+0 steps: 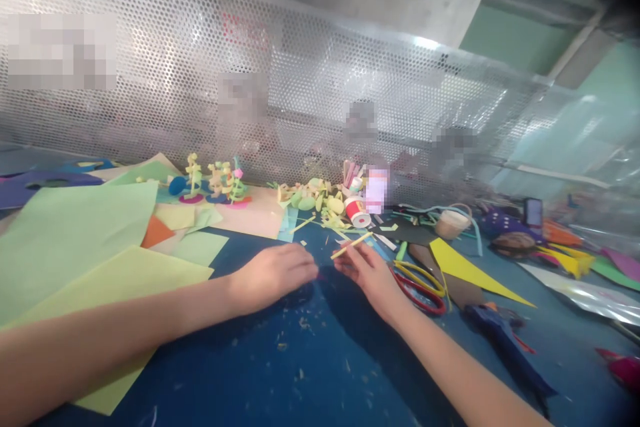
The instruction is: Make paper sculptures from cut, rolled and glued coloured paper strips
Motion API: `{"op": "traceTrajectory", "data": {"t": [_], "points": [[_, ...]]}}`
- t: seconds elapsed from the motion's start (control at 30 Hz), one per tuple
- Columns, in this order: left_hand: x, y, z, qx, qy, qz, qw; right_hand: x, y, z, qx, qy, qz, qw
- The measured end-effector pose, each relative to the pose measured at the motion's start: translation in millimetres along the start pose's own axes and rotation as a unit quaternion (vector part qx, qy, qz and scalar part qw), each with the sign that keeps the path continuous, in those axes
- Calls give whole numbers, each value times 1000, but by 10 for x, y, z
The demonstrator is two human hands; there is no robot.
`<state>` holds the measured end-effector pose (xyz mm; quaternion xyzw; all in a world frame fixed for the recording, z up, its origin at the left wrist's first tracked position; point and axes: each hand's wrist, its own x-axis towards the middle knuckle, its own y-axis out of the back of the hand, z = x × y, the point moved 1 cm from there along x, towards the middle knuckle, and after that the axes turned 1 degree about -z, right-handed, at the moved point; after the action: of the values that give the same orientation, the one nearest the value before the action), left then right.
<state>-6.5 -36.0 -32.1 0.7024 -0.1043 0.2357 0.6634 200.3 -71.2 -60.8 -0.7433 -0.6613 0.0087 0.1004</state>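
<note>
My right hand (369,275) pinches a thin pale-yellow strip (356,244), probably paper, between thumb and fingers just above the blue table. Beside it, fingers curled and pressed together, my left hand (277,275) rests low over the tabletop. Whatever it may hold is hidden under the fingers. Scissors (423,288) with red and yellow handles lie right by my right wrist. Beyond both hands is a heap of cut yellow-green paper pieces (315,197). A red-and-white paper cup (358,211) lies tipped on its side next to the heap.
Large pale-green sheets (85,227) cover the left side. Small paper figures (193,177) stand on round bases at the back. To the right lie a yellow sheet (473,273), a blue glue gun (510,343) and a brown cup (453,222). A perforated metal screen (300,80) borders the far edge.
</note>
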Motion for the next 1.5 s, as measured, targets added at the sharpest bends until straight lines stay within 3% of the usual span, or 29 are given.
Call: {"op": "traceTrajectory", "data": {"t": [0.1, 0.27, 0.4, 0.53, 0.77, 0.97, 1.13, 1.3, 1.4, 1.5], "points": [[-88, 2, 125, 2, -62, -59, 996, -6, -20, -16, -22, 14, -4, 1000], [-199, -6, 122, -73, -43, -75, 994, -108, -150, -90, -118, 43, -47, 991], [-270, -12, 95, -139, 2, -56, 989, -215, -284, -112, -287, 98, -134, 943], [-311, -46, 70, -170, 24, -39, 984, -244, -352, -91, -349, 108, -177, 914], [-322, -68, 27, -200, 63, -37, 977, -238, -374, -93, -382, 119, -180, 899], [-204, -62, -25, -287, 226, -11, 931, -258, -373, -105, -414, 139, -162, 885], [-83, -76, -19, -352, 200, 26, 914, -248, -345, -114, -407, 117, -134, 896], [-39, -149, 4, -413, 243, 62, 875, -250, -364, -144, -396, 72, -112, 909], [-37, -192, 16, -415, 264, 68, 868, -240, -351, -211, -378, 30, -162, 911], [-48, -223, 25, -419, 280, 53, 862, -263, -204, -385, -407, 22, -184, 895]]}}
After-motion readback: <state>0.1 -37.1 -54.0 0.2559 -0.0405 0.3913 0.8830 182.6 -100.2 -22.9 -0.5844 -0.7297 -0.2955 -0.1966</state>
